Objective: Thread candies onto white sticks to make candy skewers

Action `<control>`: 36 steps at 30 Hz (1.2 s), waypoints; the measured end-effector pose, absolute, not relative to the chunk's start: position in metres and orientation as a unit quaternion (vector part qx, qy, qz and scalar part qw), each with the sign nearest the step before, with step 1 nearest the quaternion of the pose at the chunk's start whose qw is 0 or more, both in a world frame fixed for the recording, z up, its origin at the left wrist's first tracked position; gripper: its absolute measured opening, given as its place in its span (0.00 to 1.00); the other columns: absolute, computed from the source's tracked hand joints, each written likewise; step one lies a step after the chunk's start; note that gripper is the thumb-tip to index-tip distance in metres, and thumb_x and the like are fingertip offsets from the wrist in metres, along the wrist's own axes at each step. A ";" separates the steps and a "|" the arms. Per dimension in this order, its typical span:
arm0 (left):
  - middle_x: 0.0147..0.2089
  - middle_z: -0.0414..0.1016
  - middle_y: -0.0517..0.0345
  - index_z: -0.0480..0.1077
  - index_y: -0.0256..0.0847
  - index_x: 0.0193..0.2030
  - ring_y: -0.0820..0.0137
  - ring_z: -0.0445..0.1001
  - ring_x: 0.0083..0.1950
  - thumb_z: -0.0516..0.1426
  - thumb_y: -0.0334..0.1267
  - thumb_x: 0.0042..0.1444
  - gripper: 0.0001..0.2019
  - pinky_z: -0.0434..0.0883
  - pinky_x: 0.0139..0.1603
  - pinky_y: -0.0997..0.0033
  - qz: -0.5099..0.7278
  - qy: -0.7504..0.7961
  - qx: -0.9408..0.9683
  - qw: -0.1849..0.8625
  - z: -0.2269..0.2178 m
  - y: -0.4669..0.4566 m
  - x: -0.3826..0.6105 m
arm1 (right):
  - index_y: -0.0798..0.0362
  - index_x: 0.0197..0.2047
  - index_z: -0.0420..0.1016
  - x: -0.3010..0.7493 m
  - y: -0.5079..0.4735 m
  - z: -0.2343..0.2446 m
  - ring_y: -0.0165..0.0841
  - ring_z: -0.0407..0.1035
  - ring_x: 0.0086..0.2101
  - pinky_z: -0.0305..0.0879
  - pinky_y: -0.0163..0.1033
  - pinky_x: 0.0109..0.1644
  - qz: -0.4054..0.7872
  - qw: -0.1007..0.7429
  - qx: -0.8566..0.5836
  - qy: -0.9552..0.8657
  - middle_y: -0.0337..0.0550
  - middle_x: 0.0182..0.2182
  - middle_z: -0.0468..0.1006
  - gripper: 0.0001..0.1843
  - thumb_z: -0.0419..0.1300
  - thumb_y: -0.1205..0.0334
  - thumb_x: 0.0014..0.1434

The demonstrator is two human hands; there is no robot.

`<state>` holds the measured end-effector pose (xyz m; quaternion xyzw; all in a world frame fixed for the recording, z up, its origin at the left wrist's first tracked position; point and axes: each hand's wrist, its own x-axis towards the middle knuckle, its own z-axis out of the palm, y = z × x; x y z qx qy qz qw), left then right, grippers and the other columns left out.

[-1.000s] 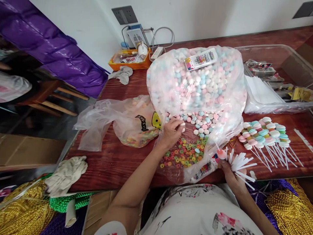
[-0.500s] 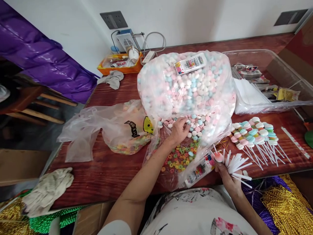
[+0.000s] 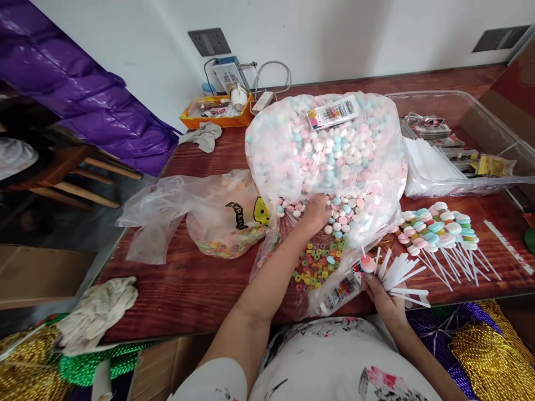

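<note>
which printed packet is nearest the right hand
The packet near the table's front edge, just left of the right hand; another lies atop the big candy bag, and those in the clear bin are farther back.

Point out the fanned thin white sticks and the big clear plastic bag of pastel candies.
Fanned thin white sticks [image 3: 395, 273]: head view, bunch's middle.
Big clear plastic bag [image 3: 326, 147]: head view, bulging upper wall.

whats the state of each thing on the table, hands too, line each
Left hand: among loose candies, grip hidden
Right hand: closed around white sticks
Large bag: open at the front
Smaller bag: partly filled
Clear bin: lidless, holding packets
Candy sticks: loaded, lying piled
Orange tray: uncovered, filled
Nearer cloth: crumpled
</note>
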<state>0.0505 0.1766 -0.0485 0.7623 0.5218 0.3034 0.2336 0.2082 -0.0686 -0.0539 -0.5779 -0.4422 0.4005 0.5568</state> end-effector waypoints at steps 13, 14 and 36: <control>0.39 0.86 0.56 0.83 0.43 0.46 0.65 0.85 0.37 0.75 0.42 0.42 0.22 0.84 0.41 0.63 0.527 0.418 0.337 0.659 0.011 0.031 -0.028 | 0.50 0.28 0.70 0.186 -0.068 -0.014 0.31 0.64 0.26 0.65 0.37 0.32 0.432 0.465 -0.527 -0.565 0.37 0.24 0.71 0.17 0.60 0.55 0.68; 0.40 0.86 0.57 0.83 0.44 0.46 0.65 0.85 0.37 0.76 0.42 0.42 0.21 0.84 0.41 0.64 0.535 0.411 0.325 0.663 0.010 0.024 -0.027 | 0.50 0.28 0.69 0.182 -0.065 -0.013 0.32 0.64 0.27 0.65 0.37 0.34 0.422 0.455 -0.522 -0.585 0.37 0.24 0.70 0.17 0.60 0.56 0.68; 0.47 0.86 0.58 0.82 0.49 0.47 0.65 0.84 0.48 0.66 0.33 0.59 0.10 0.82 0.53 0.60 0.594 0.438 0.620 0.268 -0.003 0.006 -0.024 | 0.50 0.29 0.73 0.168 -0.065 -0.004 0.31 0.61 0.25 0.63 0.37 0.31 0.411 0.427 -0.522 -0.613 0.36 0.23 0.70 0.15 0.56 0.58 0.69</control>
